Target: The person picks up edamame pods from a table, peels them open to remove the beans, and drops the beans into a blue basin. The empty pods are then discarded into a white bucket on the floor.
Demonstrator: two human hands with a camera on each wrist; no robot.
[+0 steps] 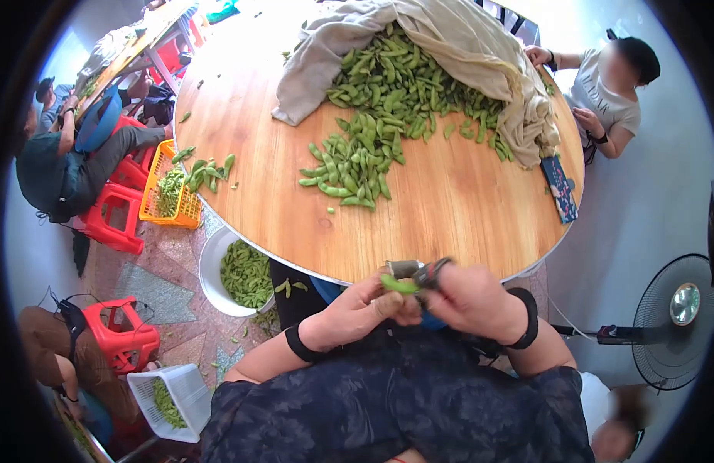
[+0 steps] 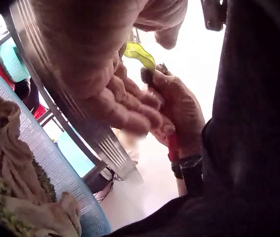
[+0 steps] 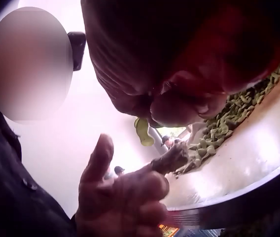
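Observation:
A green soybean pod (image 1: 399,285) sticks out from the fingertips of my right hand (image 1: 476,302), which pinches it over the table's near edge. In the left wrist view the pod (image 2: 141,53) juts from between dark-wrapped fingertips of the right hand (image 2: 182,106). Close beside it is my left hand (image 1: 353,312), thumb apart from the fingers and a greyish cover on the index finger. The right wrist view shows the left hand (image 3: 125,197) just below the hanging pod (image 3: 142,131), not gripping it. A heap of pods (image 1: 364,150) lies on the wooden table.
Beige cloth (image 1: 488,46) partly covers the heap. A patterned phone-like item (image 1: 559,189) lies at the right edge. Below left stand a white bucket (image 1: 210,282) of pods, a yellow basket (image 1: 150,193) and a white basket (image 1: 195,401). A fan (image 1: 673,324) stands at right; people sit around.

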